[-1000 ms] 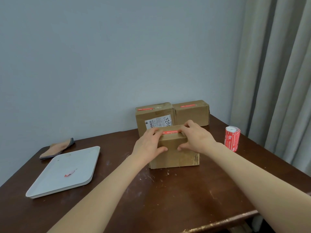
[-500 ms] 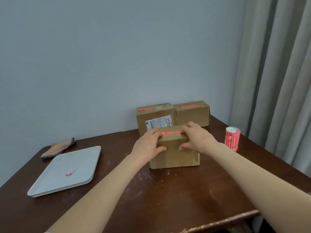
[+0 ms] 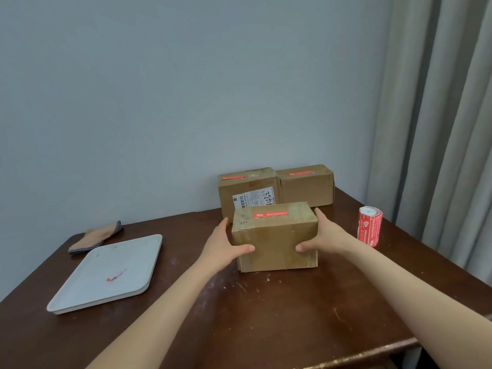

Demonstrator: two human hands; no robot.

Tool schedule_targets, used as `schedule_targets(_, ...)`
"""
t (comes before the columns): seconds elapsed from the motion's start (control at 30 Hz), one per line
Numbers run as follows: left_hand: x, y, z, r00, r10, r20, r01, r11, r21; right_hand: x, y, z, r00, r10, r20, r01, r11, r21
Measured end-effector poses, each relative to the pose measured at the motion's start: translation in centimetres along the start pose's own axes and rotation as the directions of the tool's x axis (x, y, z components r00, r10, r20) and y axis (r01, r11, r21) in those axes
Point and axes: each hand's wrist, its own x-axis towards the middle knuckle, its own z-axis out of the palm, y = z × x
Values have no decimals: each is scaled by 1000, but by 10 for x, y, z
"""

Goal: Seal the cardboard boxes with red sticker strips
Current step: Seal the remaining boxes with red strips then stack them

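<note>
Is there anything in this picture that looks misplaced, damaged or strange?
A small torn red scrap lies loose on the white tray, not on any box. White specks and scratches mark the table just before the front box. The sticker strip on that box sits straight.
</note>
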Motion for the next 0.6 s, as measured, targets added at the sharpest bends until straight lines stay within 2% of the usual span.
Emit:
schedule_targets(0.17, -7, -4, 7, 996, 34, 81, -25, 994, -105, 4, 8, 8, 999, -33, -1, 33, 994, 104)
schedule_targets(0.37, -9, 1, 1, 997, 60, -55, -66, 992, -108, 0, 1, 4, 989, -97, -110, 110, 988, 111)
schedule_targets(0.6, -9, 6, -3, 991, 76, -108, -86, 992, -97, -3, -7, 3, 979, -132, -156, 150, 982, 114)
